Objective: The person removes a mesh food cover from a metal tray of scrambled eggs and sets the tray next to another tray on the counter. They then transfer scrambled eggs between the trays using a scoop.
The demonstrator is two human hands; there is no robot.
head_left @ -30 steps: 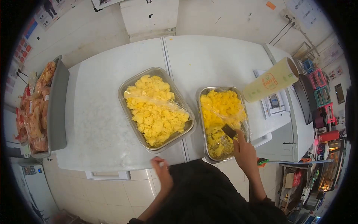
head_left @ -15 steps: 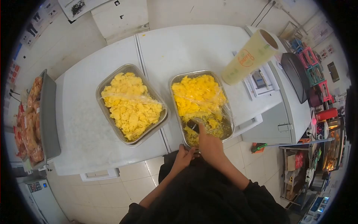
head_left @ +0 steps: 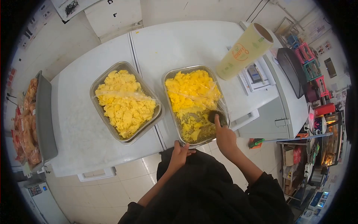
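My right hand (head_left: 226,140) grips a dark, flat tool (head_left: 217,117), held inside the right metal tray (head_left: 168,100) near its lower right side. Yellow, crumbly food (head_left: 192,89) fills that tray's upper part, with thinner scraps over the lower part. Clear plastic film lies across some of it. With its fingers closed on the near rim, my left hand (head_left: 180,153) holds the same tray. A second metal tray (head_left: 97,98) to the left bears paler yellow food (head_left: 128,106), also partly under film.
On the white tabletop (head_left: 78,123) a film roll (head_left: 244,51) stands at the right, beside a scale-like device (head_left: 257,74). A black case (head_left: 291,72) lies farther right. The left edge has a grey bin (head_left: 46,119) of bagged meat.
My left hand has come from the table's front edge to the right tray's near rim. The tool in my right hand has moved across the tray's lower part. The view has shifted.
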